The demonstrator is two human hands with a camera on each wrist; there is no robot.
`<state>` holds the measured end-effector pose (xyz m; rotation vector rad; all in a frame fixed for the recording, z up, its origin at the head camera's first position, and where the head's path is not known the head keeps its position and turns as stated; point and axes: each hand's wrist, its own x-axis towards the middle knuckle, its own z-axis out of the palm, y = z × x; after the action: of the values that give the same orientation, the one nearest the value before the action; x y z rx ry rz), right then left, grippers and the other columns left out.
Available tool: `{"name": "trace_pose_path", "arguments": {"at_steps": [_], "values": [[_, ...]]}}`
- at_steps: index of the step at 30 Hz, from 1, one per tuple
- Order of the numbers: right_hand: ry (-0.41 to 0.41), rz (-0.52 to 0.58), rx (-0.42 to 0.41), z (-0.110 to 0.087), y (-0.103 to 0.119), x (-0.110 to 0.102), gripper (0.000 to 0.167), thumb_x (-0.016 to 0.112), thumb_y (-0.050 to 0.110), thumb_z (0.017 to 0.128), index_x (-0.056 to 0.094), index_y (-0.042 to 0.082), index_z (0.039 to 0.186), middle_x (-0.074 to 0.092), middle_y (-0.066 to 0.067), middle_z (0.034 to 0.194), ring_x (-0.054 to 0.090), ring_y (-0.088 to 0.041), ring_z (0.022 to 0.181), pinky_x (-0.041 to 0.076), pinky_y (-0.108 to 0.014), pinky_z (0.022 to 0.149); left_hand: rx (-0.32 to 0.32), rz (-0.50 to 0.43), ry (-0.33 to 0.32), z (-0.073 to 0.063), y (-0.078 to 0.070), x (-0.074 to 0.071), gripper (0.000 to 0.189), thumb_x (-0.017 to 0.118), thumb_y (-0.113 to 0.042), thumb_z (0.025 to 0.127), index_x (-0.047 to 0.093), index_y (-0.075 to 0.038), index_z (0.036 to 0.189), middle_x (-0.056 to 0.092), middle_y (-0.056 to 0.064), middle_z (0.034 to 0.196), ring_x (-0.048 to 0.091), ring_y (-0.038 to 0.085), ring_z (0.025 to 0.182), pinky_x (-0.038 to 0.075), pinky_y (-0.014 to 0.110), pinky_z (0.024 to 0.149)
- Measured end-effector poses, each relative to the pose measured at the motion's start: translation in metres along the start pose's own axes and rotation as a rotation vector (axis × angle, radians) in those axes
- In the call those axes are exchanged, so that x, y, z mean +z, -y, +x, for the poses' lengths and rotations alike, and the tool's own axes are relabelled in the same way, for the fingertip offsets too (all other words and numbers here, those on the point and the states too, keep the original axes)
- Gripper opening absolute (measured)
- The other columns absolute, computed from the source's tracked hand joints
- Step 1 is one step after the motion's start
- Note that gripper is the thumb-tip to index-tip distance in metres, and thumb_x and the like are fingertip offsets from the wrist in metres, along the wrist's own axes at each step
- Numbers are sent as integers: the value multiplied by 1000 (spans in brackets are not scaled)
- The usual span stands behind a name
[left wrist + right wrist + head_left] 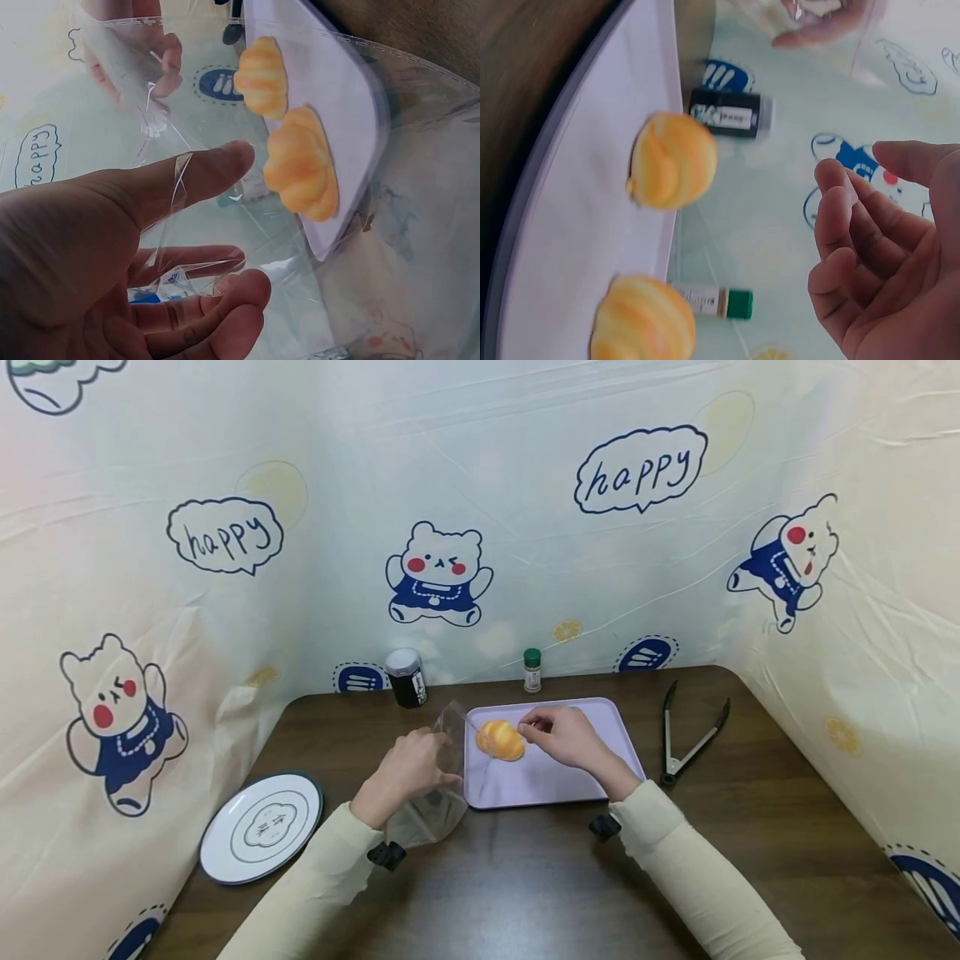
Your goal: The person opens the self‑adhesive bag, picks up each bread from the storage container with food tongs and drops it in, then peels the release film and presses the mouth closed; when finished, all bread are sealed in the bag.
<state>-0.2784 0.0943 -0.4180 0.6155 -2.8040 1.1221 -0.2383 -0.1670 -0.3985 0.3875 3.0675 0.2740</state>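
Observation:
A transparent plastic bag (pixel 427 814) hangs from my left hand (pixel 408 774). In the left wrist view its film runs round the thumb and between the curled fingers (pixel 244 300), with thumb and fingertips apart. Two golden, ridged bread rolls (pixel 304 165) lie on a lilac tray (pixel 555 781); the right wrist view shows them (pixel 673 161) apart. From above they look close together (pixel 501 740), partly behind the bag's clear film. Just right of the rolls, over the tray, is my right hand (pixel 566 739). Its fingers curve loosely, thumb and index apart, with nothing visible between them.
Black-and-silver tongs (pixel 678 760) lie spread to the tray's right. Behind the tray stand a black jar with a pale lid (pixel 407 678) and a small green-capped bottle (pixel 532 672). A white plate (pixel 247 847) sits at the table's left edge. Printed cloth surrounds the table (pixel 510 902).

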Motion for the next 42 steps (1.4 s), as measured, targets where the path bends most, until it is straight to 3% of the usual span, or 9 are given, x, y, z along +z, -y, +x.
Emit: {"name": "trace_pose_path", "arguments": {"at_steps": [7, 15, 22, 29, 33, 37, 42], "values": [[-37, -83, 49, -5, -19, -17, 20, 66, 35, 95, 76, 18, 100, 73, 1, 86, 63, -12, 77, 48, -28, 65, -3, -7, 4, -1, 0, -1, 63, 89, -42, 71, 70, -8, 121, 69, 13, 110, 65, 25, 87, 59, 44, 81], [-69, -181, 182, -9, -45, -38, 35, 65, 44, 93, 74, 14, 110, 73, -5, 96, 63, -19, 80, 45, -27, 58, 22, 9, -14, -2, 1, -1, 64, 89, -43, 70, 70, -6, 119, 70, 13, 107, 65, 25, 87, 58, 44, 80], [-110, -289, 256, -18, -70, -59, 41, 65, 47, 92, 74, 11, 110, 74, -9, 99, 65, -24, 83, 47, -34, 61, 13, -6, -3, -3, 1, 0, 64, 90, -42, 70, 70, -5, 119, 70, 13, 107, 65, 24, 85, 58, 43, 79], [-53, -354, 434, -32, -98, -84, 54, 58, 54, 93, 68, 8, 120, 70, -19, 116, 63, -40, 101, 49, -52, 72, 10, -18, 6, -2, 1, -1, 64, 90, -42, 71, 70, -5, 119, 70, 13, 107, 64, 23, 85, 59, 42, 78], [-7, -389, 497, -42, -117, -97, 64, 55, 58, 93, 63, 3, 126, 65, -27, 123, 62, -45, 103, 49, -53, 69, 14, -17, 3, -2, 1, -1, 62, 89, -41, 71, 70, -5, 119, 70, 13, 108, 66, 24, 87, 59, 43, 79], [17, -427, 548, -53, -136, -106, 71, 54, 63, 92, 64, 0, 123, 67, -28, 112, 63, -42, 89, 47, -49, 62, 15, -24, 2, -3, 1, -2, 62, 89, -40, 72, 70, -5, 119, 70, 14, 109, 66, 25, 89, 59, 44, 81], [36, -453, 632, -63, -153, -111, 74, 55, 66, 90, 65, -5, 108, 64, -20, 80, 57, -35, 72, 44, -45, 61, 18, -25, 2, -3, 1, -3, 62, 89, -40, 72, 70, -5, 119, 71, 13, 110, 66, 26, 90, 59, 44, 81]]}}
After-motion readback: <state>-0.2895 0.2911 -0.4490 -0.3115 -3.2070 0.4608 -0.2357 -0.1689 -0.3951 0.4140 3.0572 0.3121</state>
